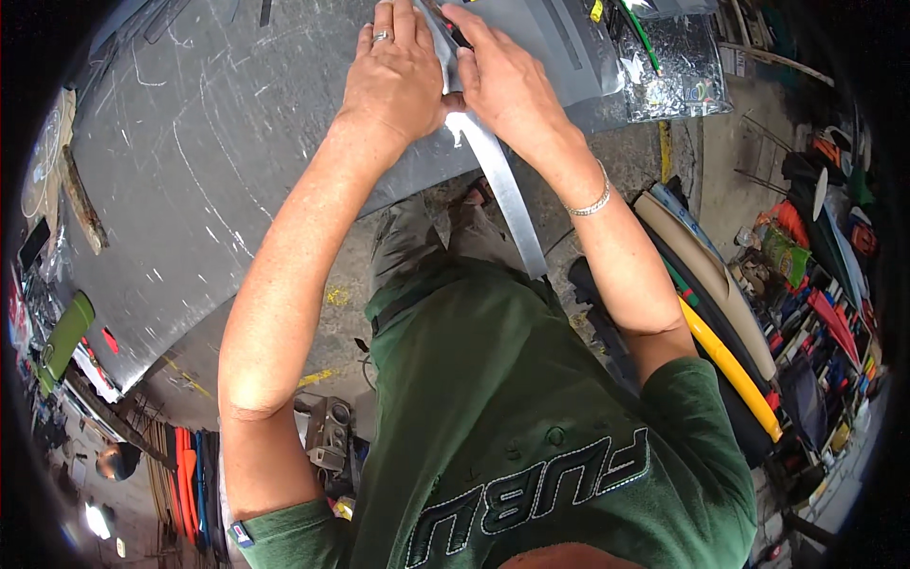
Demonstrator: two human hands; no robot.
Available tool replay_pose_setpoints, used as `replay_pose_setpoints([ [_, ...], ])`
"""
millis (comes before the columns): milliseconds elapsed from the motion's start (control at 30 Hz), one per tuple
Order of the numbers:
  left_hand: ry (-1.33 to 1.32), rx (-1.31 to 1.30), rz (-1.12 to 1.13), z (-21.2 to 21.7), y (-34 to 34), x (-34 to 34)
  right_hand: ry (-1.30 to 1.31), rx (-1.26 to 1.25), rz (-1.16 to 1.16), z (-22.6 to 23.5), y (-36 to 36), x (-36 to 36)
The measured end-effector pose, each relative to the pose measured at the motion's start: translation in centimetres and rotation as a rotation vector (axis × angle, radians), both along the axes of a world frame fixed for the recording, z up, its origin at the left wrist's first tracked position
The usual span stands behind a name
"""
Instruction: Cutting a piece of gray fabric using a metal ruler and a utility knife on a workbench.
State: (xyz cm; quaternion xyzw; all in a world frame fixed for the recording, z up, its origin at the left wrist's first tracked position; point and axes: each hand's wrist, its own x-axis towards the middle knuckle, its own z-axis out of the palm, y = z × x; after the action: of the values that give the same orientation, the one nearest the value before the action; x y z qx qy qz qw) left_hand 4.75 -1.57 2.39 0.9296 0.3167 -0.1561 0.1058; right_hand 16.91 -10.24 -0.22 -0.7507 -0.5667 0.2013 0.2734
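My left hand (403, 66), with a ring on one finger, lies flat with its fingers stretched out on the dark grey tabletop (190, 123), at the far edge of view. Close beside it, my right hand (502, 85) is closed around a slim dark tool with a red part (453, 27); its tip is hidden. Between the hands runs a long, flat silvery strip (507, 194), like a metal ruler. My left thumb touches it, and its near end juts past the table edge toward my body. A grey sheet (592, 71) lies right of my right hand.
At the table's right corner are a green pencil (643, 40) and crinkled clear plastic (678, 90). A wooden stick (83, 204) and a phone (34, 244) lie at far left. Rolls of material, one yellow (725, 365), lean at my right, beside piled clutter (815, 322).
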Motion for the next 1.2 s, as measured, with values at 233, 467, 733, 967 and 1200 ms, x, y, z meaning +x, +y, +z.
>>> replay_pose_setpoints([
  [233, -0.354, 0.166, -0.073, -3.5, 0.1, -1.4, 0.015, -0.056, 0.052, 0.6, 0.7, 0.4],
  [467, -0.385, 0.235, -0.085, -4.6, -0.1, -1.4, 0.004, -0.145, 0.039, 1.2, 0.6, 0.3],
  [733, -0.339, 0.215, -0.049, -5.1, -0.2, -1.5, 0.005, -0.225, 0.037, 2.3, -0.6, -0.1],
  [967, 0.007, -0.024, 0.013, -3.3, 0.1, 0.2, -0.024, -0.135, 0.022, 2.0, -3.9, -0.2],
  [1200, 0.073, 0.021, -0.007, 0.6, -0.4, 0.6, -0.005, -0.221, 0.014, 2.5, -6.6, -0.9],
])
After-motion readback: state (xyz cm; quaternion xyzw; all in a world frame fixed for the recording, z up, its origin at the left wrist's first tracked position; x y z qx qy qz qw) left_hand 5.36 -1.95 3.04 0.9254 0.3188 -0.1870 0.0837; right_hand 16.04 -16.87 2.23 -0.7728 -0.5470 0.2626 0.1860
